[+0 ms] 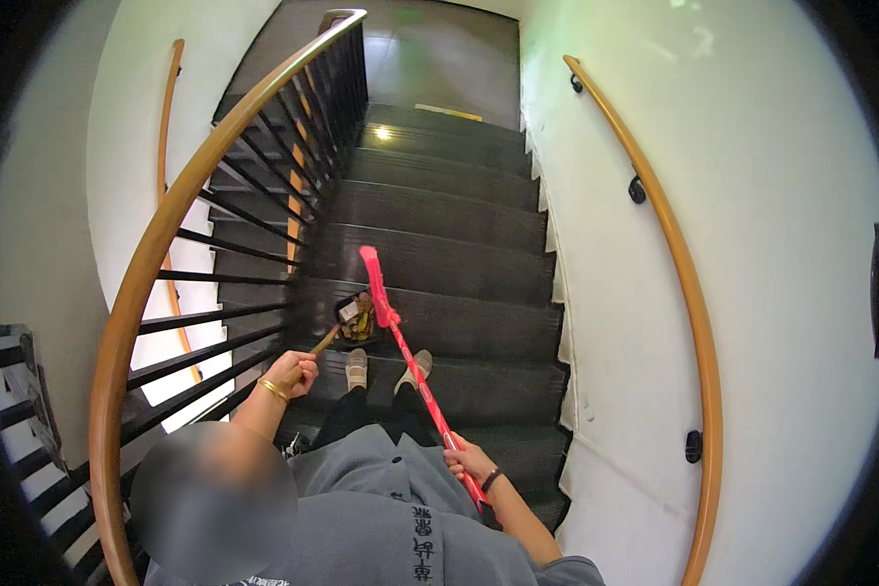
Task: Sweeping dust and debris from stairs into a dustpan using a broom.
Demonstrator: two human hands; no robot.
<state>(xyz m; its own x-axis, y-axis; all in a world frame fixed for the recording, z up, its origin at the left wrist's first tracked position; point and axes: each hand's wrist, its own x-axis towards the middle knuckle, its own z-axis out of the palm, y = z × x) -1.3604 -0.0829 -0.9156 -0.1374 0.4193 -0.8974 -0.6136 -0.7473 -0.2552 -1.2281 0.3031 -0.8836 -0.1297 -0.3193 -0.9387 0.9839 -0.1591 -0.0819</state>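
My left hand (298, 372), with a gold bracelet at the wrist, grips the wooden handle (326, 341) of a dark dustpan (366, 342). Leaves and a pale piece of litter (349, 312) lie in the pan, which rests on a stair step just ahead of my feet. My right hand (469, 458), wearing a dark bracelet, is closed around the red patterned handle (426, 392) of a broom. The broom's pink-red head (378, 287) is right beside the dustpan, slightly farther down the stairs. Whether its bristles touch the step cannot be told.
Dark steps (447, 256) descend to a grey landing (447, 62). A wooden handrail (143, 271) on black metal balusters (212, 316) curves along the left. Another wooden handrail (677, 242) is fixed to the white right wall (784, 293). My shoes (357, 368) stand close to the dustpan.
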